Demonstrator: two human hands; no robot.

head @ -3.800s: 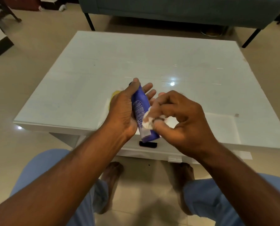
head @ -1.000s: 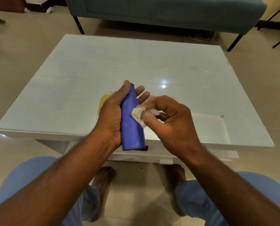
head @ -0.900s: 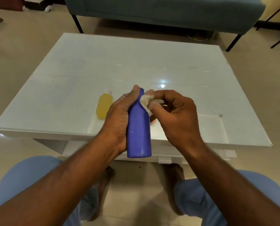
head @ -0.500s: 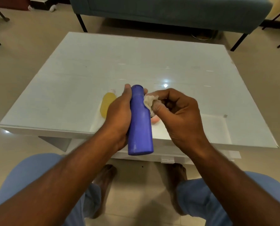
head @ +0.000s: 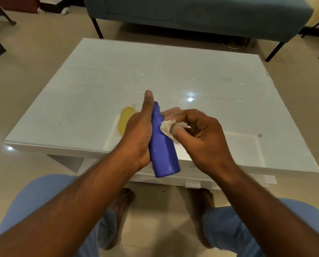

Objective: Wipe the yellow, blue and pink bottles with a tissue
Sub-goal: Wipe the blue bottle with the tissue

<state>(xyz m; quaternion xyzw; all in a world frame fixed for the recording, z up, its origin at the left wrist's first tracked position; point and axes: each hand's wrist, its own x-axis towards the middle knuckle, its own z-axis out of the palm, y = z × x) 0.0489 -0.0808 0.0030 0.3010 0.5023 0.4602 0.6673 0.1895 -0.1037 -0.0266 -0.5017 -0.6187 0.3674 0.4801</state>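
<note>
Gripping blue bottle (head: 163, 151) in left hand (head: 138, 138), right hand (head: 203, 140) pinching crumpled tissue (head: 167, 127) against its neck; yellow bottle (head: 124, 120) just beyond left hand.

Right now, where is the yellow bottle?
In the head view it lies on the white table, partly hidden behind the left hand that holds the blue bottle.

The left hand (head: 138, 138) covers the right part of the yellow bottle (head: 124, 121) and the far side of the blue bottle (head: 163, 151), so no label or cap can be made out. Most of the tissue (head: 167, 127) is buried in the right hand (head: 201, 140), and the pink bottle is hidden behind both hands. The sofa (head: 192, 13) is cut off at the top edge.
</note>
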